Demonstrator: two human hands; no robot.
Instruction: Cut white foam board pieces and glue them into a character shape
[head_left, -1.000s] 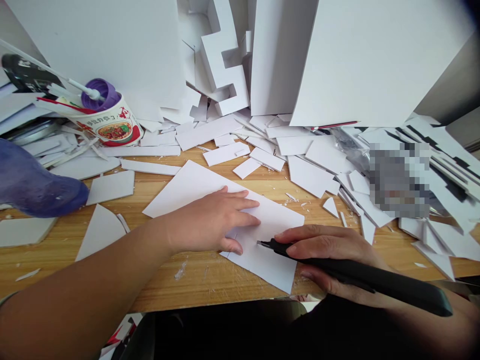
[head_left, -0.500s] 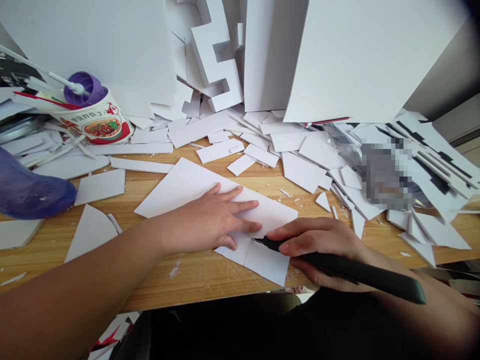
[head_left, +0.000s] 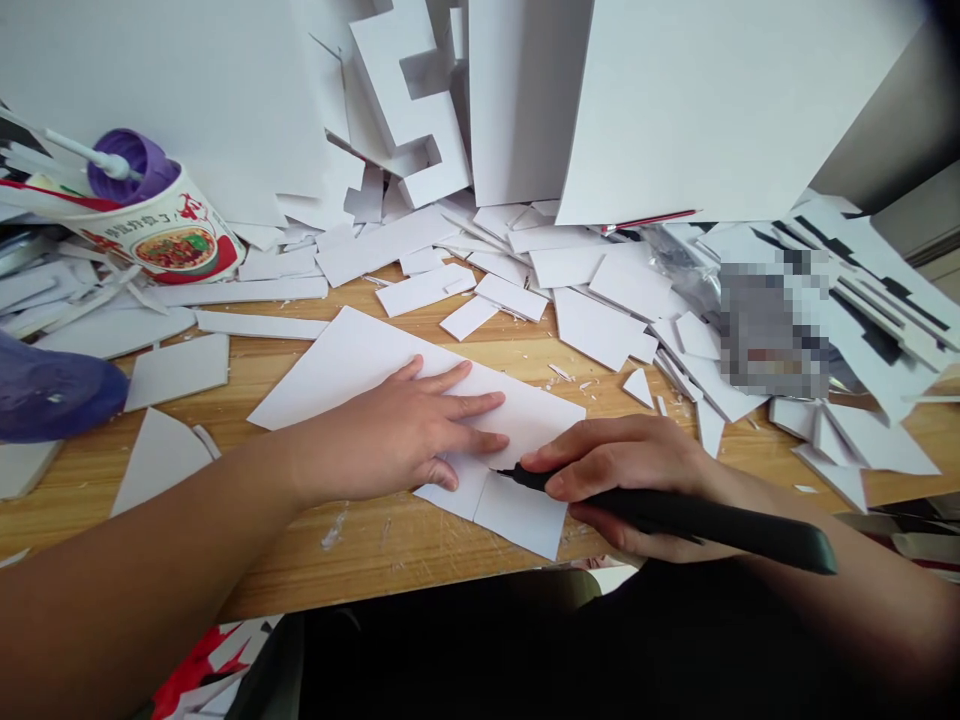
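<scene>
A white foam board sheet [head_left: 345,360] lies flat near the front edge of the table, with a thin cut line running up from its lower edge. Across its middle my left hand [head_left: 439,425] rests palm down, fingers spread on the surface. Held in my right hand [head_left: 637,470] is a black craft knife [head_left: 720,520], its handle slanting back to the right. The blade tip touches the board at the upper end of the line, just right of my left fingertips. The sheet's middle is hidden under my left hand.
White offcuts [head_left: 600,325] litter the table's back and right side. A paper noodle bowl [head_left: 180,245] holding a purple cap stands at back left, near a blue-purple bottle [head_left: 60,390]. Large white boards [head_left: 720,110] stand behind, beside a notched white model [head_left: 412,100].
The whole view has shifted slightly, so everything sits a little farther left and higher. On the board, both hands and the knife tip hold almost the same spots.
</scene>
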